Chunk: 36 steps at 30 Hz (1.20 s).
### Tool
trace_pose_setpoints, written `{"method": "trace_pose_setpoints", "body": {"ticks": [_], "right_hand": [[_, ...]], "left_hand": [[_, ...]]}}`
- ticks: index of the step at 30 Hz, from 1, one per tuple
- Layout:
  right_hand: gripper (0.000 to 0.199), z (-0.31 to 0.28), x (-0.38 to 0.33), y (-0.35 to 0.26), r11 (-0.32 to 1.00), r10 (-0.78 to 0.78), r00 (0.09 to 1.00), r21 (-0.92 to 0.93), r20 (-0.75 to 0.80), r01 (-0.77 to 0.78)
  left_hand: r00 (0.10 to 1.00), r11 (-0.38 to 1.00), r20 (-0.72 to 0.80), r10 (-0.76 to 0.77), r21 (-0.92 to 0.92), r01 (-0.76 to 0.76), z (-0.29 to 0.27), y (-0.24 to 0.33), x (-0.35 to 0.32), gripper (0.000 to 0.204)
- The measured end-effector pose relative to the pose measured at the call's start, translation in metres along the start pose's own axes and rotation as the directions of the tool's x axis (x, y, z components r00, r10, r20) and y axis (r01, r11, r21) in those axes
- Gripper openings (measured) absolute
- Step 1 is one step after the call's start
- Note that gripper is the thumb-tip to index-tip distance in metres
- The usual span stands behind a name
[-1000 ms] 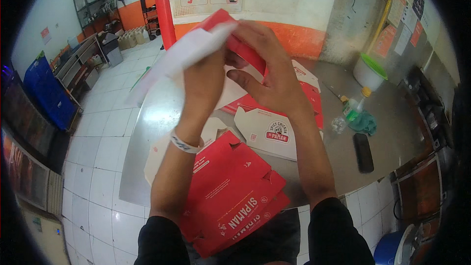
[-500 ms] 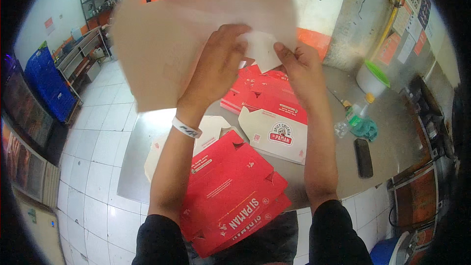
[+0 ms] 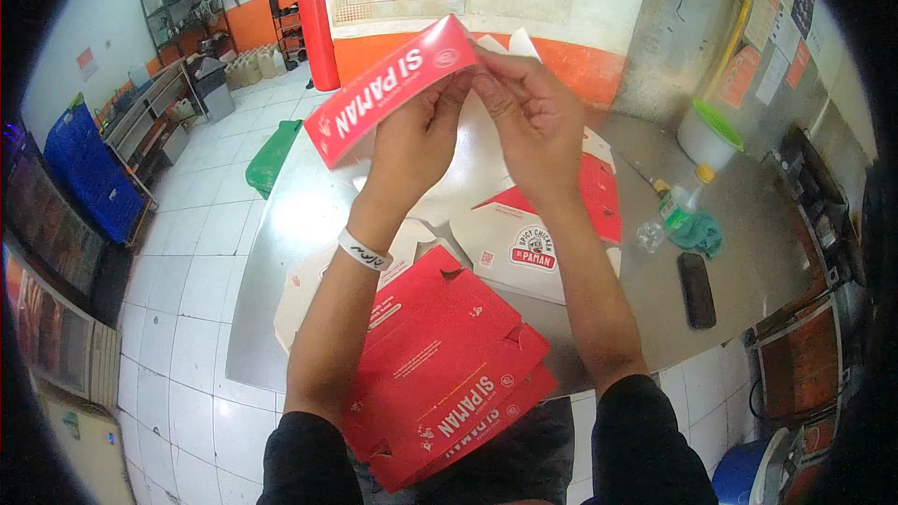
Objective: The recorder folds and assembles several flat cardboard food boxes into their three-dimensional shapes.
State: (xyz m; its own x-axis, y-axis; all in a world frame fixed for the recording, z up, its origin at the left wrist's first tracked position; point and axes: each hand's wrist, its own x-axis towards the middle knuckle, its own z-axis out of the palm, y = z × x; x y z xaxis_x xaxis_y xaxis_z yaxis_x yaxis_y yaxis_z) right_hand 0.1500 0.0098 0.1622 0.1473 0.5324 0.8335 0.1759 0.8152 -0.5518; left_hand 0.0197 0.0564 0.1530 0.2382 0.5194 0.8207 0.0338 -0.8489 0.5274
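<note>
Raised above the table is a partly folded cardboard food box (image 3: 391,93), red outside with white lettering and pale inside. My left hand (image 3: 421,131), with a white band (image 3: 363,251) at the wrist, grips it near the inner fold. From the other side my right hand (image 3: 535,117) pinches its upper corner. The fingertips of both hands come close together there, partly hidden. Below lie flat red box blanks (image 3: 444,346) at the near edge, overhanging toward me. Behind them rest white-sided blanks (image 3: 505,257) with a round logo, partly beneath other red ones (image 3: 601,194).
The steel table (image 3: 645,318) holds a black phone (image 3: 695,290), a clear bottle (image 3: 681,208) with a yellow cap, a teal cloth (image 3: 703,236) and a white tub (image 3: 703,142) with a green rim on the right. A green bin (image 3: 273,161) stands beyond the left edge.
The box has been turned and lowered: its wide brown inner face filled the upper view, and now a red lettered side faces me. My hands have drawn closer together.
</note>
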Motion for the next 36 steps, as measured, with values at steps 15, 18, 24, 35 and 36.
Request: {"method": "trace_pose_setpoints", "body": {"ticks": [15, 18, 24, 35, 36], "right_hand": [[0.048, 0.012, -0.002, 0.003, 0.822, -0.364, 0.916, -0.405, 0.17, 0.401], [0.057, 0.003, -0.003, -0.021, 0.562, -0.393, 0.896, -0.717, 0.207, 0.412], [0.04, -0.013, 0.0, -0.007, 0.875, 0.141, 0.99, -0.468, 0.001, -0.124], [0.035, -0.006, -0.003, 0.009, 0.502, -0.348, 0.916, -0.786, 0.198, 0.361], [0.035, -0.006, -0.004, 0.007, 0.502, -0.348, 0.917, -0.787, 0.196, 0.359]], "left_hand": [[0.98, 0.867, 0.097, -0.177, -0.457, 0.201, -0.013, 0.017, 0.007, 0.031], [0.93, 0.885, -0.334, -0.156, -0.466, -0.019, -0.01, 0.025, 0.015, 0.035], [0.897, 0.892, -0.433, -0.09, -0.436, -0.121, -0.008, 0.045, 0.014, 0.027], [0.935, 0.964, -0.271, 0.229, 0.194, -0.18, -0.005, 0.037, 0.006, 0.023], [0.937, 0.968, -0.283, 0.204, 0.202, -0.15, -0.006, 0.04, 0.008, 0.026]]}}
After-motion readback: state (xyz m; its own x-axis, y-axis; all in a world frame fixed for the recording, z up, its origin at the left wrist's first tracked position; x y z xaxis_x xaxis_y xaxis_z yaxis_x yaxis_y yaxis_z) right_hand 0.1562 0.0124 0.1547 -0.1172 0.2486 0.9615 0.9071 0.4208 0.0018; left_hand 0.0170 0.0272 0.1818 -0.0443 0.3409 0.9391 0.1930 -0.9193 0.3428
